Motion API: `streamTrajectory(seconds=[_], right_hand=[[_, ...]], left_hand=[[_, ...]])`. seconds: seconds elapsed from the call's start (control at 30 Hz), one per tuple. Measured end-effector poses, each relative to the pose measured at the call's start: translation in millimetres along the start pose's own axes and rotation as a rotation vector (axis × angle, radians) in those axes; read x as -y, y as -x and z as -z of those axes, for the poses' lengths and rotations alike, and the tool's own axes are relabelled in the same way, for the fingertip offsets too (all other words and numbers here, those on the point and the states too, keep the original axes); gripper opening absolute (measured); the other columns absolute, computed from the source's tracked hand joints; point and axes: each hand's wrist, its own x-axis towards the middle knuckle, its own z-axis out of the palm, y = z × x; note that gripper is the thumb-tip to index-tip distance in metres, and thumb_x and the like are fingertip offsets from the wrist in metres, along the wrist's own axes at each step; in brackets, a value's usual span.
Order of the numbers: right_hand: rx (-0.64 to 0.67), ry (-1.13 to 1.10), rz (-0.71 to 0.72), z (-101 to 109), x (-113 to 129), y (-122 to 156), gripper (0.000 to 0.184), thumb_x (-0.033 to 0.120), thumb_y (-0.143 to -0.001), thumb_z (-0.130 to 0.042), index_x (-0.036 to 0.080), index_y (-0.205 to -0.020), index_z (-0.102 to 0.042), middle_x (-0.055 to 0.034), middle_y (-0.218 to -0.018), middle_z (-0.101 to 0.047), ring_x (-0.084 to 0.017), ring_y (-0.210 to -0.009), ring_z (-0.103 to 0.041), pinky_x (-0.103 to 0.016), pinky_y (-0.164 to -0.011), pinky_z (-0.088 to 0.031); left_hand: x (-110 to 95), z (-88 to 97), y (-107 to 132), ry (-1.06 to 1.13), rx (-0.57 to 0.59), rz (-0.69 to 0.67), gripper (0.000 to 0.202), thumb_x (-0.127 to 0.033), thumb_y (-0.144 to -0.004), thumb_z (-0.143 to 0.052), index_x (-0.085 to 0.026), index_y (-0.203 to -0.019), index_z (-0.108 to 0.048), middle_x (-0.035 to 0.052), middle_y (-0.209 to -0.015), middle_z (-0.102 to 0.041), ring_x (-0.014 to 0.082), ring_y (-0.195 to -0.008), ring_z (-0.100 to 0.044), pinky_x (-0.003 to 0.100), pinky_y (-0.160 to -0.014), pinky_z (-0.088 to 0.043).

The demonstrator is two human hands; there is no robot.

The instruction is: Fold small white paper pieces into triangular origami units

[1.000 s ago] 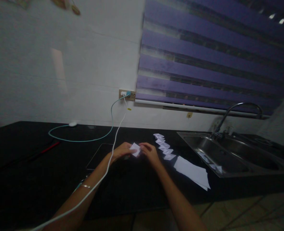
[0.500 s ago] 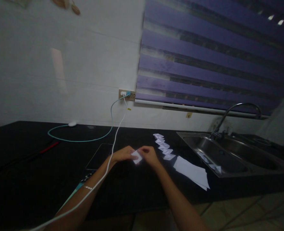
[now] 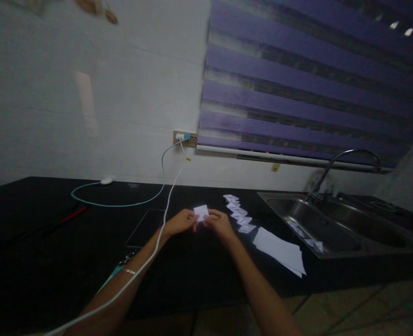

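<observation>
A small folded piece of white paper [image 3: 201,212] is pinched between both hands above the black counter. My left hand [image 3: 182,221] is closed on its left edge, and my right hand [image 3: 220,223] grips its lower right side. To the right of my hands, several folded paper pieces [image 3: 237,211] lie in an overlapping row. Nearer to me is a stack of white paper sheets [image 3: 279,250], slightly fanned. A dark phone-like slab [image 3: 145,227] lies left of my left hand, partly behind the forearm.
A steel sink [image 3: 332,226] with a curved tap [image 3: 348,153] is set into the counter [image 3: 87,252] at right. A white cable [image 3: 168,205] runs from the wall socket [image 3: 192,139] across my left forearm. A teal cable [image 3: 122,205] loops at the back left.
The folded paper has been turned and raised slightly, from a diamond angle to nearly square-on. Both hands have shifted their grip to its lower sides. The other papers stay put.
</observation>
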Motion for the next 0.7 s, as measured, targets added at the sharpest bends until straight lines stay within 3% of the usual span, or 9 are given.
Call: streamTrajectory(seconds=[0.1,0.2,0.3,0.47,0.7], right_hand=[[-0.004,0.037,0.053,2.1,-0.1,0.2,0.032,0.036,-0.064,-0.077,0.012,-0.083,-0.068,-0.0004,-0.058,-0.063,-0.011,-0.051,-0.054,-0.023,-0.053,-0.041],[0.006,0.068,0.068,4.2,0.8,0.3,0.032,0.036,-0.064,-0.076,0.014,-0.083,-0.065,0.0004,-0.057,-0.063,-0.011,-0.05,-0.055,-0.023,-0.052,-0.04],[0.005,0.043,0.063,3.9,2.6,0.2,0.041,0.037,-0.063,-0.077,0.018,-0.094,-0.057,0.0029,-0.057,-0.063,-0.013,-0.049,-0.055,-0.022,-0.05,-0.039],[0.041,0.036,0.14,2.0,7.0,0.1,0.045,0.037,-0.067,-0.075,0.023,-0.098,-0.046,0.0057,-0.055,-0.061,-0.012,-0.048,-0.055,-0.021,-0.05,-0.039],[0.057,0.063,0.2,1.9,8.4,1.6,0.036,0.036,-0.069,-0.073,0.021,-0.094,-0.053,0.0048,-0.057,-0.059,-0.012,-0.05,-0.055,-0.022,-0.051,-0.041]], left_hand=[[-1.9,-1.7,0.3,0.054,-0.014,0.011,0.047,-0.051,-0.087,-0.048,-0.013,-0.064,-0.063,0.005,-0.058,-0.063,0.0133,-0.055,-0.055,0.024,-0.058,-0.04],[-7.0,-0.6,3.6,0.234,-0.064,0.034,0.036,-0.047,-0.081,-0.06,-0.012,-0.091,-0.064,0.0053,-0.071,-0.067,0.0148,-0.062,-0.06,0.024,-0.057,-0.042],[-12.6,4.8,7.7,0.426,-0.136,0.06,0.054,-0.039,-0.074,-0.07,-0.016,-0.119,-0.052,0.0064,-0.086,-0.068,0.0137,-0.062,-0.06,0.021,-0.05,-0.039],[-18.2,13.9,11.1,0.455,-0.136,0.03,0.055,-0.032,-0.069,-0.074,-0.012,-0.117,-0.056,0.0097,-0.093,-0.067,0.0129,-0.064,-0.059,0.021,-0.051,-0.041],[-16.7,12.7,10.6,0.418,-0.16,0.026,0.056,-0.037,-0.069,-0.074,-0.014,-0.117,-0.056,0.0118,-0.104,-0.065,0.0135,-0.066,-0.06,0.021,-0.05,-0.042]])
